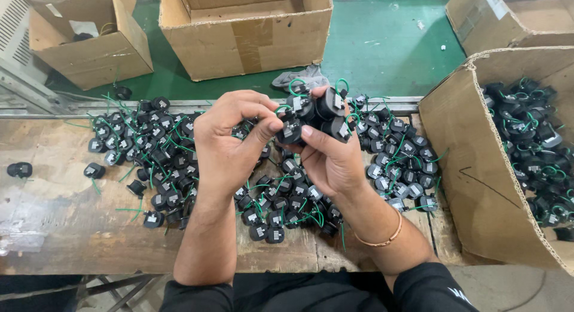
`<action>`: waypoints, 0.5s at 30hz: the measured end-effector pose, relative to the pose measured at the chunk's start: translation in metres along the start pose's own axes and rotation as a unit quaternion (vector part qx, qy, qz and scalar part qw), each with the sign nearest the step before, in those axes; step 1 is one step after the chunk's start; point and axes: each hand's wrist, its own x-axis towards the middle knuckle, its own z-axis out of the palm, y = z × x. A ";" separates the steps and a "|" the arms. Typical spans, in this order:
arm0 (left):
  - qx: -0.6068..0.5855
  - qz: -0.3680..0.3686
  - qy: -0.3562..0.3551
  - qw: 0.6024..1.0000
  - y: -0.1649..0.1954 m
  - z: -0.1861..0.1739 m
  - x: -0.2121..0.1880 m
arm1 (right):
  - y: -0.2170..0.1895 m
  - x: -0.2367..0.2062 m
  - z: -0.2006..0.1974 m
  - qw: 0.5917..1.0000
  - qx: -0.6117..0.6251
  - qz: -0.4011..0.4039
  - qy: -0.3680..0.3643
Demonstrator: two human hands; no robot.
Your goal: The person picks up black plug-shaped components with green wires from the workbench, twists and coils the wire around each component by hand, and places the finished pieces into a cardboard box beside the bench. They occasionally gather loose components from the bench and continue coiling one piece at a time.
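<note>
Holding: both hands raised above the worktop (54,228), forearms angled inward.
Right hand (332,159): gripping a cluster of black parts (317,112) with green wires.
Left hand (230,141): fingers pinched on that cluster's left edge.
Below: more parts (281,207) heaped on the worktop.

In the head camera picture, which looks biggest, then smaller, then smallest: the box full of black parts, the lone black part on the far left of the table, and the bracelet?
1. Cardboard box of black parts, by far the biggest.
2. Bracelet, though it sits nearer the camera.
3. Lone black part.
</note>
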 end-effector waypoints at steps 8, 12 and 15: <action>-0.082 -0.062 0.048 0.994 -0.001 0.011 -0.006 | 0.003 -0.003 0.008 0.999 -0.037 -0.035 -0.019; -0.012 0.003 0.047 0.999 -0.006 0.000 -0.004 | -0.004 -0.004 0.010 0.999 -0.016 -0.032 -0.030; 0.000 -0.051 0.047 0.998 -0.017 -0.009 0.002 | -0.012 -0.003 0.009 0.999 -0.004 -0.036 -0.034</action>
